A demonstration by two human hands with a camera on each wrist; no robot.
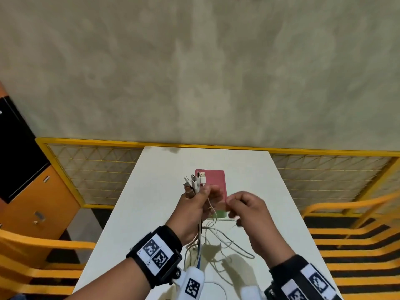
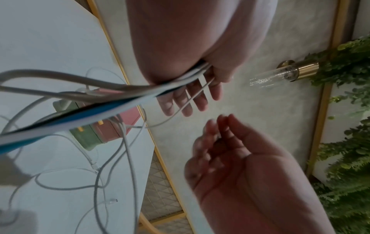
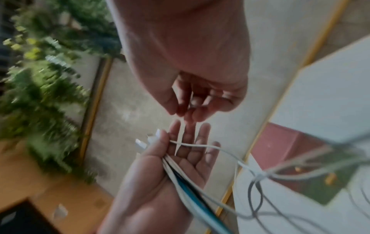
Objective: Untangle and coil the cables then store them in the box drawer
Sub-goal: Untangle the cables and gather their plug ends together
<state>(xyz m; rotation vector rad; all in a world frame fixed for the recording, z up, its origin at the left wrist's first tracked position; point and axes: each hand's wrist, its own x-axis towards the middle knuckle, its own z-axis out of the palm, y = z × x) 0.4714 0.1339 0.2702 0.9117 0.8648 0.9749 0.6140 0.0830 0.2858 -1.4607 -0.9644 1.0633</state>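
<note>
Cables (image 1: pixel 195 187) bunched upright in the left hand (image 1: pixel 194 204), above the near half of the white table (image 1: pixel 138 191), plug ends fanned out over the thumb side. Bundle pinned against the palm by the thumb, as seen from the right wrist, with the fingers (image 3: pixel 192 142) stretched nearly straight behind it; white, blue and black strands among them. One thin white cable (image 3: pixel 200 145) crossing those fingers and trailing off toward the table. Rest of the bundle hanging below the left hand and pooling in loose, crossing loops (image 1: pixel 225 243) on the table, nearer the person than the box.

Right hand (image 1: pixel 246 210) raised just beside the left, toward the table's right side, fingers loosely bent, fingertips close to the left hand's fingers. Blurred in both wrist views; cannot tell whether anything is pinched between thumb and fingers.

Box drawer (image 1: pixel 214 187), pink on top with a green front end, resting on the table just beyond both hands, partly hidden by them. From the left wrist, green end (image 2: pixel 88 137) facing the person, cable loops lying against and beside it.

Yellow mesh railing (image 1: pixel 97 167) behind the table's far edge; orange cabinet (image 1: pixel 39 202) off the table's left side.
</note>
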